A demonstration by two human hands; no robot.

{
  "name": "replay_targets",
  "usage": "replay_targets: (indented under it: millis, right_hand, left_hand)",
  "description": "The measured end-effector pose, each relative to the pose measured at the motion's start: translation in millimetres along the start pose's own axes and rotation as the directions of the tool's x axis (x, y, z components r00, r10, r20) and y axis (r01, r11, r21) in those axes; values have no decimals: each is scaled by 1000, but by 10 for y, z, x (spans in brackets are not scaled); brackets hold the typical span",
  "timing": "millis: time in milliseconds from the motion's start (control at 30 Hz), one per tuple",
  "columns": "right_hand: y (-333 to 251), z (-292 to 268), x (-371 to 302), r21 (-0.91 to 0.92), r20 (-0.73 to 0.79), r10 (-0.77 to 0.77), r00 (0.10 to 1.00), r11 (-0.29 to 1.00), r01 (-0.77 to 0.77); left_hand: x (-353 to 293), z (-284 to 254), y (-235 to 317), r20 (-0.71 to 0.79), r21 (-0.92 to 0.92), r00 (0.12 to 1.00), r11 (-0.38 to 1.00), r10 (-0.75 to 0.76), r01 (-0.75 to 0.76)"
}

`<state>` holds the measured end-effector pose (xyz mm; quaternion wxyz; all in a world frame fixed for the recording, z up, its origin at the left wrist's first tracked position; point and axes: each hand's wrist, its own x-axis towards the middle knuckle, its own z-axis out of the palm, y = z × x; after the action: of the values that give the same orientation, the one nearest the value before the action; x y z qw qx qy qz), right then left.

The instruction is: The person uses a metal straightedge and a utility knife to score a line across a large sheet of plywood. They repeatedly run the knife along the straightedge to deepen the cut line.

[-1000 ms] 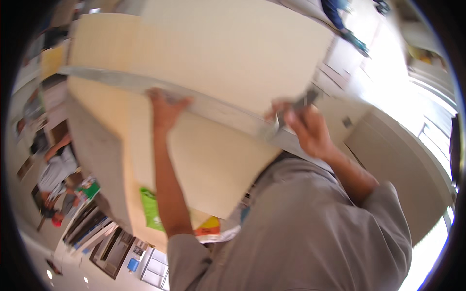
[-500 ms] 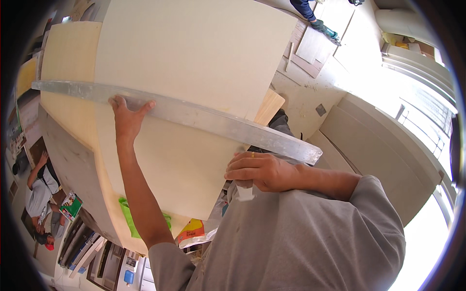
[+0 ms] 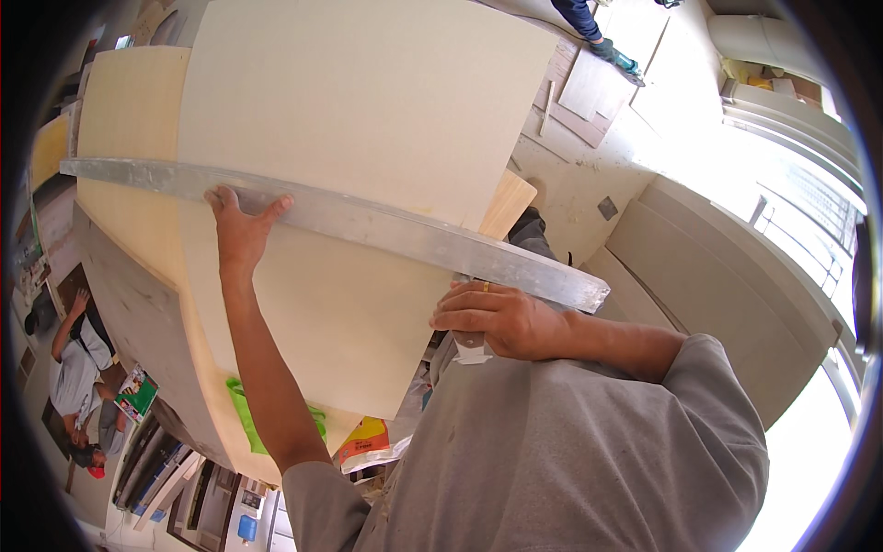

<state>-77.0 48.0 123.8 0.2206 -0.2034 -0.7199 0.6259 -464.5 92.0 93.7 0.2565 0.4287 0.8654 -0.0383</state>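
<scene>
A long metal straightedge lies slantwise across a large pale board. My left hand holds it down from the near side, thumb and fingers apart with the tips on the metal. Close to the straightedge's right end, by the board's near right edge, my right hand is closed round a flat metal tool. Its pale, squared end sticks out below the fingers. The rest of that tool is mostly covered, so its kind is unclear.
A green bag and a yellow-red packet lie by my left arm. Large panels lean at the right. A co-worker's gloved hand holds a power tool at the far right; another person is at the left.
My right hand has shifted very slightly right, and the tool in it, blurred before, shows more sharply with less of its end sticking out. My left hand stays on the straightedge.
</scene>
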Motion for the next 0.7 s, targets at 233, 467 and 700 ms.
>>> replay_targets:
  millis: [233,467,700]
  right_hand:
    - [26,22,-47,-30,40,9,999,1000,-8]
    - [-16,-14,-34,5,39,67,997,998,-68]
    - [-164,-317,295,167,-100,253,962,958,-234]
  left_hand:
    - [12,8,-20,-13,-17,1000,1000,19,-19]
    - [-10,16,-16,-40,-27,999,999,26,-27]
    - [89,224,-175,-27,-64,997,996,66,-67]
